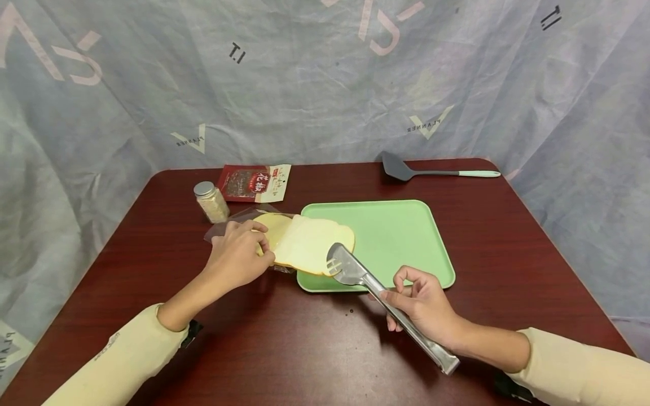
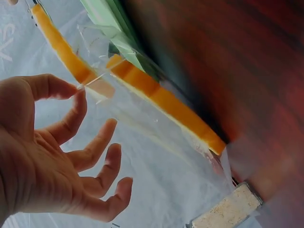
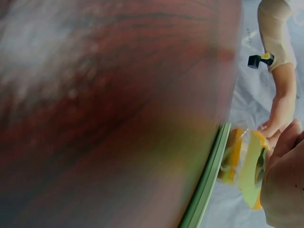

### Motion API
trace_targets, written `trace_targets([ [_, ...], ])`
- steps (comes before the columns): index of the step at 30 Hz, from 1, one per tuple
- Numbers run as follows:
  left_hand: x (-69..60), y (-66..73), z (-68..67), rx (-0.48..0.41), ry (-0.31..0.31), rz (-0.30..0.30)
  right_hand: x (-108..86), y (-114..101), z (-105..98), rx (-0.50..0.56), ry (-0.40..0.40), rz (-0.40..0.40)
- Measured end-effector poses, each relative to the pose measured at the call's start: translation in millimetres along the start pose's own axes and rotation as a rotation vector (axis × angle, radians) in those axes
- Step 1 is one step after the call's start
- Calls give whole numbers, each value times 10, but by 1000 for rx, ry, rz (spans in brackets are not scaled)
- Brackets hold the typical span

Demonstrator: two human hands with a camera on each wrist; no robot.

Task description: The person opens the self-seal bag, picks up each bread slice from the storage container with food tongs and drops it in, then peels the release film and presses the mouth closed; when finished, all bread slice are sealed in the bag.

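My right hand (image 1: pixel 426 304) holds metal tongs (image 1: pixel 378 288), whose head overlaps the near right edge of a pale bread slice (image 1: pixel 317 242) with a golden crust. That slice reaches over the left part of the green tray (image 1: pixel 401 237). Another bread slice (image 2: pixel 166 107) lies beside it inside a clear plastic bag (image 1: pixel 218 230). At the bag's mouth, my left hand (image 1: pixel 238 251) pinches the film between thumb and index finger, its other fingers loosely bent. In the left wrist view, the first slice's end is still behind the film. The right wrist view shows the right hand (image 3: pixel 287 183) only partly.
A glass jar (image 1: pixel 212 203) with a metal lid stands behind the bag, close to a red and white spice packet (image 1: pixel 254 183). A dark spatula (image 1: pixel 431 171) with a pale green handle lies along the table's back edge. Grey printed cloth (image 1: pixel 315 90) hangs behind.
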State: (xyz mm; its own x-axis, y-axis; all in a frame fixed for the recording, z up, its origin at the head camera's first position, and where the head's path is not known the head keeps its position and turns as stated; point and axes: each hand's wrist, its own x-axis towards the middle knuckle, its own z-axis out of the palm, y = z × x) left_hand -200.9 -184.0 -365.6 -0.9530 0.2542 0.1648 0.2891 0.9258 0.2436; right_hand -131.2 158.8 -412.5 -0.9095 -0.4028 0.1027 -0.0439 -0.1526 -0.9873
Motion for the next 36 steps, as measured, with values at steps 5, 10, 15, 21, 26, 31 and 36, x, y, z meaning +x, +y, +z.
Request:
trace_targets([
  [5, -6, 0, -8, 107, 46, 20, -10, 3, 32, -18, 18, -6],
  [10, 5, -9, 4, 110, 46, 15, -8, 2, 67, -27, 28, -9],
  [15, 74, -39, 42, 38, 10, -28, -5, 12, 70, -37, 25, -17],
  [21, 146, -83, 106, -8, -73, -19, 7, 29, 54, -41, 23, 9],
  [26, 153, -85, 89, -14, -137, -25, 16, 23, 73, -52, 35, -7],
  [31, 133, -55, 30, 31, -140, -13, 26, 30, 83, -65, 38, -23],
  [36, 102, -10, 13, 73, -82, 7, 39, 33, 70, -66, 61, 2],
])
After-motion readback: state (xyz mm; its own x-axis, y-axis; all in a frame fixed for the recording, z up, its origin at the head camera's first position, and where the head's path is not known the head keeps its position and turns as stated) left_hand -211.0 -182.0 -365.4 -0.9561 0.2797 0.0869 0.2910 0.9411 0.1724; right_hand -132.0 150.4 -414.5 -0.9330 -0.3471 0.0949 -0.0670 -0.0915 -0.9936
